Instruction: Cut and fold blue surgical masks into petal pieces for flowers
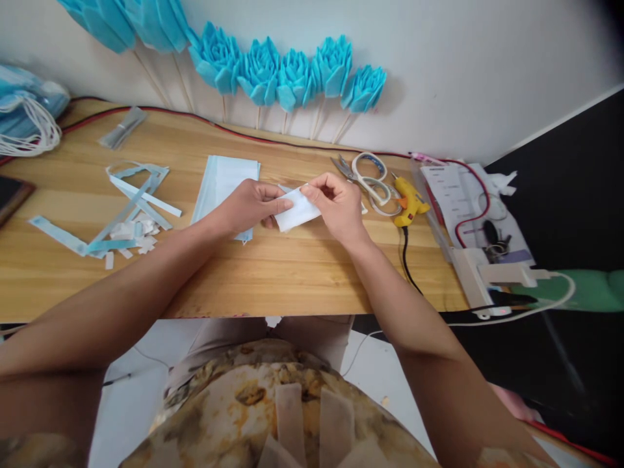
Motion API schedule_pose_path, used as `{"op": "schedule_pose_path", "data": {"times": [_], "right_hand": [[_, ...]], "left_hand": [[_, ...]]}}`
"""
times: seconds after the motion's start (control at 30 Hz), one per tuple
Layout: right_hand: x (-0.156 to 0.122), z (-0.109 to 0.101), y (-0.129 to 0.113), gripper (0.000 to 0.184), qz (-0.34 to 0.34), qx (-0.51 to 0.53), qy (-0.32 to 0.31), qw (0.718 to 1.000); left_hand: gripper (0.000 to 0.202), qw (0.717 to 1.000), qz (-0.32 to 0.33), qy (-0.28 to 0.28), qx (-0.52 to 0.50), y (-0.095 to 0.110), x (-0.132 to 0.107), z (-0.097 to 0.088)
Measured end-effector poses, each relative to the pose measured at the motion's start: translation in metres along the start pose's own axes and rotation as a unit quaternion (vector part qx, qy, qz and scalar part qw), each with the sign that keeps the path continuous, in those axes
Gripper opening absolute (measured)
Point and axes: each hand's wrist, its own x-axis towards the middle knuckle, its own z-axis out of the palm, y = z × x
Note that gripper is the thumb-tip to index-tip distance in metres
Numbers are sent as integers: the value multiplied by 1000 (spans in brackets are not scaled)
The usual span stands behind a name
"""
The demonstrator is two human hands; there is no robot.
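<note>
A small folded piece of white fabric [298, 213] is pinched between both hands above the wooden table. My left hand [253, 207] grips its left end with thumb and fingers. At its upper right, my right hand [336, 203] is closed on the same piece, thumb on top. Under and behind my left hand lie flat light-blue mask sheets [227, 179], partly covered by it. To the right of my right hand rest scissors [373, 182] with pale handles and a yellow hot glue gun [409, 200].
Blue fabric flowers [260, 68] on sticks lean on the wall. Cut strips [131, 192] and white scraps [139, 233] lie left. Clear sticks [123, 127] are at the back left. A power strip [470, 276], papers [453, 192] and keys [498, 248] occupy the right end.
</note>
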Motion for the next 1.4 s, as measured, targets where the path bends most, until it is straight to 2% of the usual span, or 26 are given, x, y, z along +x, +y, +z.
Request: {"op": "schedule_pose_path", "data": {"times": [0.33, 0.47, 0.7, 1.0, 1.17, 1.3, 1.4], "right_hand": [[-1, -2, 2, 52, 26, 61, -30, 997], [0, -1, 7, 44, 32, 63, -50, 996], [-1, 1, 5, 29, 3, 13, -15, 1000], [-3, 2, -2, 43, -8, -13, -13, 1000], [-2, 0, 0, 51, 16, 10, -22, 1000], [-1, -2, 1, 51, 27, 56, -49, 997], [-1, -2, 0, 44, 25, 68, -63, 995]], "left_hand": [[14, 999, 24, 27, 1, -2, 2, -1], [16, 999, 27, 28, -2, -2, 2, -1], [16, 1000, 26, 9, -5, 1, 0, 1], [13, 1000, 16, -3, -7, -3, 2, 2], [14, 1000, 9, -1, 1, -1, 1, 1], [15, 1000, -1, 4, 9, 2, 0, 1], [15, 1000, -3, -4, 8, 3, 0, 1]]}}
